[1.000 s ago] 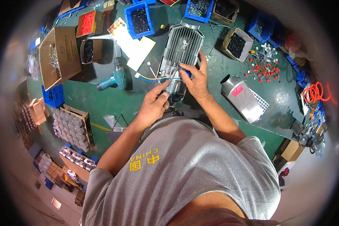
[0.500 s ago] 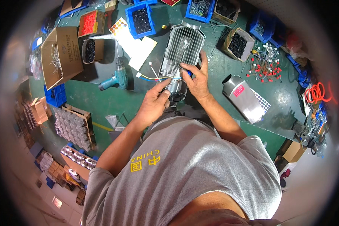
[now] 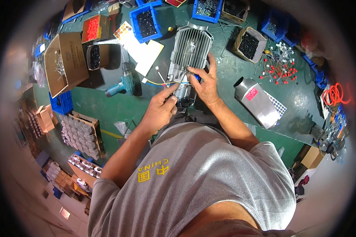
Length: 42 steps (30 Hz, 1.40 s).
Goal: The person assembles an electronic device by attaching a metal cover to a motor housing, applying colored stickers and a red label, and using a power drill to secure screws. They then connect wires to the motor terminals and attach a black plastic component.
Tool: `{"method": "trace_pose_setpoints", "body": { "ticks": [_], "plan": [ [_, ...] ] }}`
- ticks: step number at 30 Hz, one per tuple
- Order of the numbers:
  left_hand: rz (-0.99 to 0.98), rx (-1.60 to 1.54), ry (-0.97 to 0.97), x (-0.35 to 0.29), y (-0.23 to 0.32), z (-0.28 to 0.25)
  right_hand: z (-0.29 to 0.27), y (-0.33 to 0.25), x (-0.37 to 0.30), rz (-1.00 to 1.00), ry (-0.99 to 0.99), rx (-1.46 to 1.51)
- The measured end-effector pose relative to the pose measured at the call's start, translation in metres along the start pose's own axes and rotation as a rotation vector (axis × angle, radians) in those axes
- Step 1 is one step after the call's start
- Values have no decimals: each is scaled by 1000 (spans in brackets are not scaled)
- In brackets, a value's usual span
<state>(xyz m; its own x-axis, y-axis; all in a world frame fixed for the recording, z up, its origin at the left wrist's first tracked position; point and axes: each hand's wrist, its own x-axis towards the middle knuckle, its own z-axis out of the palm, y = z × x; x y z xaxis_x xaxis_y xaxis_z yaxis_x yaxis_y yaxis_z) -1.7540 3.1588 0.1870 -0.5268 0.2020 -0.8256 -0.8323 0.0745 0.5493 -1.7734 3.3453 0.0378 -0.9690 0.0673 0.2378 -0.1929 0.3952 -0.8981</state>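
Note:
A silver finned motor housing [image 3: 190, 45] lies lengthwise before me, its near end close to my waist. My left hand [image 3: 160, 110] is at its lower left, fingers curled, with the index fingertip on the thin wires [image 3: 159, 83]. These yellow and blue wires run leftward from the housing to a small white connector. On the right side, my right hand [image 3: 205, 85] grips the housing, some fingers behind its edge. The right index finger and thumb bend over the front near the wires, beside a small blue piece [image 3: 197, 77]. What lies under the fingertips is partly hidden.
A teal power drill [image 3: 124, 83] and paper sheets [image 3: 149, 58] lie left. At right are a metal cover [image 3: 257, 104], a box of black parts [image 3: 249, 45] and a heap of red-tipped wires [image 3: 280, 69]. Blue bins [image 3: 145, 23] and cartons [image 3: 73, 59] stand around.
The view has shifted slightly. My left index finger has moved a little along the wires near the housing; my right hand keeps nearly the same hold.

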Motion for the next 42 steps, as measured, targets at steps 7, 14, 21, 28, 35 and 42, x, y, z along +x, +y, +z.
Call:
{"method": "trace_pose_setpoints", "body": {
  "ticks": [7,14,21,28,35,42],
  "plan": [
    [-15,39,41,1,4,3,0,3,-2,6,-6,4],
    [198,291,61,14,-14,2,1,3,-4,15,-21,-1],
    [224,444,81,14,-15,3,0,-1,-3,87,-1,106],
    [336,538,120,19,-25,0,6,-2,-5,278,32,278],
    [333,573,137,19,-19,5,4,-4,-4,305,32,203],
    [305,583,131,19,-18,8,5,-10,-2,271,51,124]
  ]
}}
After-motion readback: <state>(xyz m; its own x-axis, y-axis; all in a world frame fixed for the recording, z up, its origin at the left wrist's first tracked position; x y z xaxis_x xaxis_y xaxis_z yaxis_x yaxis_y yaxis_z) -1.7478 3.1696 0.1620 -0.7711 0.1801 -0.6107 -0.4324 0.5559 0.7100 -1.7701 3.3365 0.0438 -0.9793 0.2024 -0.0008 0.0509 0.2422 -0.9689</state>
